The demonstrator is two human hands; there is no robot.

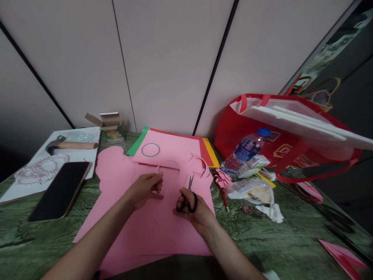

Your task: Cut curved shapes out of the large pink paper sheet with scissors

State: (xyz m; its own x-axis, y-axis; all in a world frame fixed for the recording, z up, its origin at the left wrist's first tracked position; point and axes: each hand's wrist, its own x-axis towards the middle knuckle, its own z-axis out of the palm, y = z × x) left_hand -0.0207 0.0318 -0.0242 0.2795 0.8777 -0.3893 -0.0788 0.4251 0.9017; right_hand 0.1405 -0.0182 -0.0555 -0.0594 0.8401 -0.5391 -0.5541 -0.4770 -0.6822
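Observation:
My right hand (195, 212) is closed around small black-handled scissors (190, 182), fingers in the loops and the blades pointing away from me, slightly apart. To its left, my left hand (147, 188) has curled fingers, with a thin strip of pink paper (158, 168) showing at the fingertips; the thumb is lower. Both hands are over large sheets of pink paper (145, 233). Scalloped pink paper pieces (112, 169) lie at the left of the sheets, and a curved pink offcut (206, 168) is at the right. A thin dark ring (150, 150) rests on pink paper at the back.
At left are a phone (61, 190), a hammer (72, 145), bead strings (40, 171) and a small open box (113, 132). At right, a water bottle (243, 151) leans by a red bag (233, 124), near a pencil (224, 199), a pink paper flower (223, 179) and crumpled plastic (250, 190).

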